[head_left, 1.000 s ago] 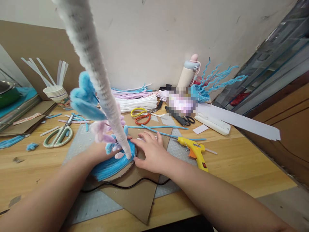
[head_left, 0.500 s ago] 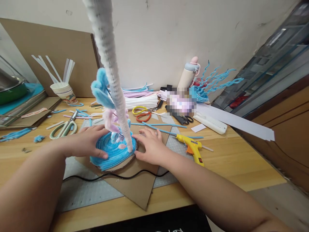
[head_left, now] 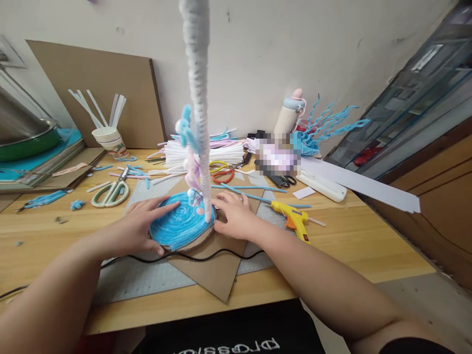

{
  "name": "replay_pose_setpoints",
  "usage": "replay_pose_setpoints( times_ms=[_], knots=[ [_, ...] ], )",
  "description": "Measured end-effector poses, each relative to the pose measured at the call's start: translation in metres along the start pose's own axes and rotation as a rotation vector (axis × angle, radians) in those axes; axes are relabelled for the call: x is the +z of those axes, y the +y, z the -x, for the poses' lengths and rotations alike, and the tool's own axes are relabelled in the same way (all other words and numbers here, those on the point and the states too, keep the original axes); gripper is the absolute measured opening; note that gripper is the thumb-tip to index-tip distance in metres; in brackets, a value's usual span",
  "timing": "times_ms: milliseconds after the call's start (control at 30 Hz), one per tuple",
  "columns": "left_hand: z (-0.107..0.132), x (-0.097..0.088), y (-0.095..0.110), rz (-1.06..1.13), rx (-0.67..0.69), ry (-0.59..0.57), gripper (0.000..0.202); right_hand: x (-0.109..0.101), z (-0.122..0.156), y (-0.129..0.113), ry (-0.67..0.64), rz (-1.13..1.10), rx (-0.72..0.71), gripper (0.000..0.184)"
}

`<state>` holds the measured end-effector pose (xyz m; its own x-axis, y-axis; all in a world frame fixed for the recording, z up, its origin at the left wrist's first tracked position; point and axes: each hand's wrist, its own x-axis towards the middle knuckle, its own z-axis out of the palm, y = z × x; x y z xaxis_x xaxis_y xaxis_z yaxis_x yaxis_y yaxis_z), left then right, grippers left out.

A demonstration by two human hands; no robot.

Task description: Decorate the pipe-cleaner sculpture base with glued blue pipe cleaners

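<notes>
A round base (head_left: 180, 226) coiled with blue pipe cleaners on cardboard lies in front of me. From its right side rises a tall white fuzzy-wrapped pole (head_left: 201, 108), nearly upright and cut off by the top of the view. Blue and lilac pipe-cleaner flowers (head_left: 190, 135) sit along the pole's left side. My left hand (head_left: 142, 226) grips the base's left edge, thumb in front and fingers reaching over the top. On the opposite edge, close to the pole's foot, my right hand (head_left: 236, 214) holds the base with curved fingers; some fingertips are hidden.
A black cable (head_left: 221, 251) crosses just in front of the base over a cardboard sheet (head_left: 210, 275). To the right lies a yellow glue gun (head_left: 293, 219). Green-handled scissors (head_left: 110, 191), paper cups (head_left: 110, 142) and bundled white pipe cleaners (head_left: 184, 155) stand or lie behind.
The base has turned between my hands, so the flowers now show more edge-on. The pole looks more upright and everything sits further right in view. My left thumb has moved toward the base's front edge.
</notes>
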<state>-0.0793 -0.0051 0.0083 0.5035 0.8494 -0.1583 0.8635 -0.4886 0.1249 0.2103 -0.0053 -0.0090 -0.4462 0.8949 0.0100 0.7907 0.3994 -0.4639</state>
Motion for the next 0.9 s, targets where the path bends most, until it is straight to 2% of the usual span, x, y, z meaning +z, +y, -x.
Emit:
replay_pose_setpoints(
  times_ms=[200, 333, 433, 700, 900],
  knots=[
    [0.019, 0.009, 0.017, 0.043, 0.007, 0.099, 0.091, -0.003, -0.003, 0.008, -0.022, 0.041, -0.046, 0.056],
    [0.028, 0.005, 0.036, 0.265, 0.124, 0.129, 0.056, -0.002, -0.004, 0.008, -0.014, 0.041, -0.049, 0.061],
    [0.026, 0.006, 0.045, 0.311, 0.162, 0.199, 0.040, -0.003, -0.003, 0.008, -0.023, 0.041, -0.039, 0.061],
    [0.024, 0.011, 0.046, 0.205, 0.168, 0.266, 0.030, -0.003, -0.003, 0.007, -0.020, 0.046, -0.030, 0.060],
    [0.021, 0.011, 0.043, 0.179, 0.180, 0.253, 0.028, -0.004, -0.002, 0.007, -0.028, 0.036, -0.038, 0.059]
  ],
)
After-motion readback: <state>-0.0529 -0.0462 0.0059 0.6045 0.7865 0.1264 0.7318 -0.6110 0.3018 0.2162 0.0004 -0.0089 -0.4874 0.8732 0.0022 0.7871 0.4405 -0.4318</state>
